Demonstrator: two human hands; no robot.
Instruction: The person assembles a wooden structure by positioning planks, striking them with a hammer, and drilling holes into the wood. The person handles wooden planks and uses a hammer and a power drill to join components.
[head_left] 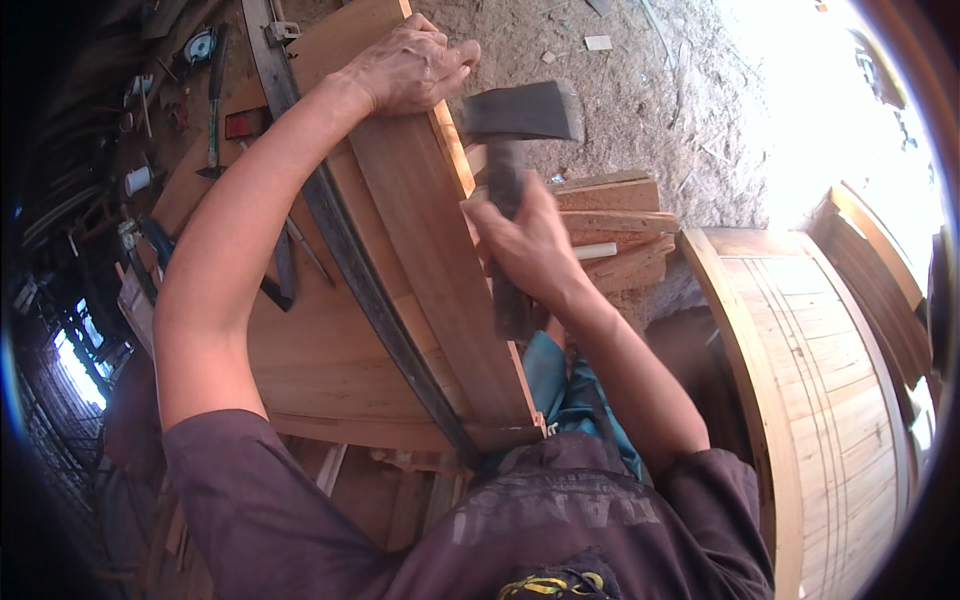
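Note:
My right hand (535, 245) is wrapped round the dark handle of a hatchet (525, 112). Its broad dark head is slightly blurred and stands just off the edge of a wooden door panel (420, 230). At the far end of that panel, my left hand (412, 68) rests on the edge with its fingers curled closed. What those fingers pinch, if anything, is hidden. A long dark metal bar clamp (345, 235) lies lengthwise across the panel, left of its thick edge board.
A hammer (216, 100) and other tools lie at the left. Wood offcuts (620, 220) are stacked beyond my right hand. A finished-looking slatted wooden panel (800, 350) stands at the right. Dusty ground (640, 110) with scraps stretches ahead.

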